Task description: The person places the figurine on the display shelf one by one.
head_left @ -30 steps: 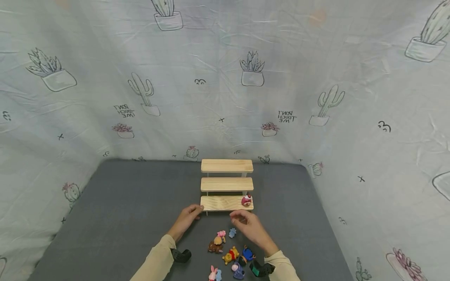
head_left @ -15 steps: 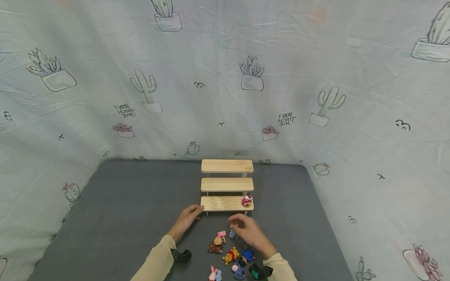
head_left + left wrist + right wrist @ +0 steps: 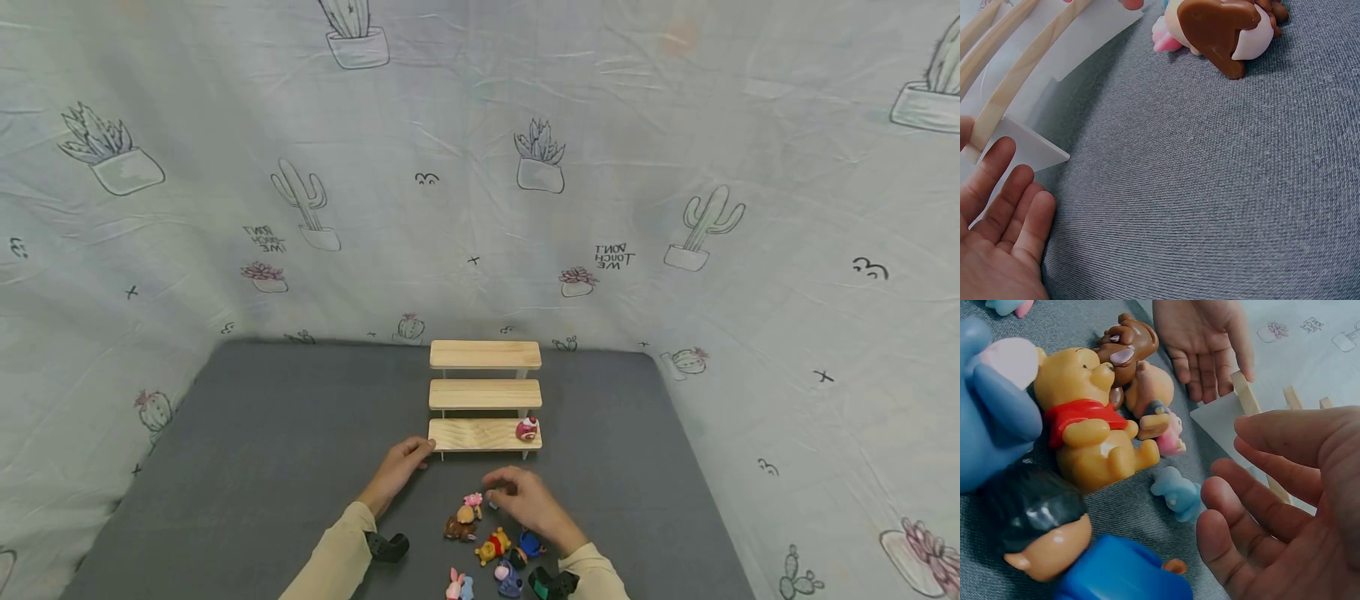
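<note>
My left hand (image 3: 396, 473) holds the left front corner of a three-tier wooden display shelf (image 3: 480, 434). Its thumb lies on the bottom board's end, the other fingers hang loosely in front. My right hand (image 3: 528, 502) hovers above the table, fingers slightly bent with nothing between them. Just by its fingertips is a small light-blue figurine (image 3: 1175, 494), mostly covered by the hand in the head view. Close by are a pink figurine (image 3: 472, 499), a tan-headed figurine (image 3: 466, 514) and a brown figurine (image 3: 457, 528). On the bottom board's right end stands a red-and-white figurine (image 3: 527, 428).
Nearer the front lie a yellow bear in a red shirt (image 3: 492, 546), a figurine in blue clothes (image 3: 531, 544), a blue donkey figurine (image 3: 507, 578) and a pink rabbit-eared figurine (image 3: 455, 583). A white cactus-print cloth (image 3: 472, 208) hangs behind the grey table (image 3: 315, 433).
My right hand has moved down and slightly left from the shelf's front towards the light-blue figurine, covering most of it. The left hand has stayed at the shelf corner.
</note>
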A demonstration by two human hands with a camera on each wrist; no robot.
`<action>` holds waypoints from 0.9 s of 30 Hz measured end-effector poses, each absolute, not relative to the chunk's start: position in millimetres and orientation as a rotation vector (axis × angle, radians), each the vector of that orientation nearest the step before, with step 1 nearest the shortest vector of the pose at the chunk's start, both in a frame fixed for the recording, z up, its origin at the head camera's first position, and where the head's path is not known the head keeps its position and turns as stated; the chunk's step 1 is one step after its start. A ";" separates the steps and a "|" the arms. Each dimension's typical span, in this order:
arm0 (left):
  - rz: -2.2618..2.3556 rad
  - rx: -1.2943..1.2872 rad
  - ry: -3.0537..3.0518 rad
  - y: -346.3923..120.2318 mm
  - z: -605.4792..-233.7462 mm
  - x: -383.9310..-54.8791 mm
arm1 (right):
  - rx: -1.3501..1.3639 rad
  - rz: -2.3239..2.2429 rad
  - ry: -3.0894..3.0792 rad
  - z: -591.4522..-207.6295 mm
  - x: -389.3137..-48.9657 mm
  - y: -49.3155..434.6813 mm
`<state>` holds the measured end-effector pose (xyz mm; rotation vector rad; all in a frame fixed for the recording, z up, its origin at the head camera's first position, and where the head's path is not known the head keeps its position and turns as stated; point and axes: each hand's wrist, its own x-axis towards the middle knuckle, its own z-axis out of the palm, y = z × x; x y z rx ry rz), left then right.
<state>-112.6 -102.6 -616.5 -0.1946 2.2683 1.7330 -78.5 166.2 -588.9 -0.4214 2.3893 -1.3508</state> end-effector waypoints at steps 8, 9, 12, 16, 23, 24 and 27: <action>1.767 -0.212 2.263 -100.7 -615.0 -111.8 | -0.442 -1.327 2.339 -594.4 -79.5 165.2; 1.768 -0.214 2.263 -100.6 -615.0 -111.8 | -0.445 -1.331 2.333 -594.8 -79.7 165.3; 1.751 -0.211 2.276 -100.8 -616.4 -112.3 | -0.447 -1.338 2.324 -595.6 -80.3 165.8; 1.726 -0.205 2.281 -101.5 -618.9 -113.6 | -0.450 -1.334 2.327 -595.7 -79.5 167.6; 1.729 -0.184 2.279 -102.3 -619.6 -113.7 | -0.454 -1.323 2.335 -596.1 -79.5 170.4; 1.731 -0.185 2.277 -102.0 -619.4 -113.7 | -0.451 -1.319 2.336 -596.4 -79.5 170.8; 1.732 -0.195 2.274 -101.6 -619.0 -114.1 | -0.461 -1.308 2.352 -597.8 -79.7 171.1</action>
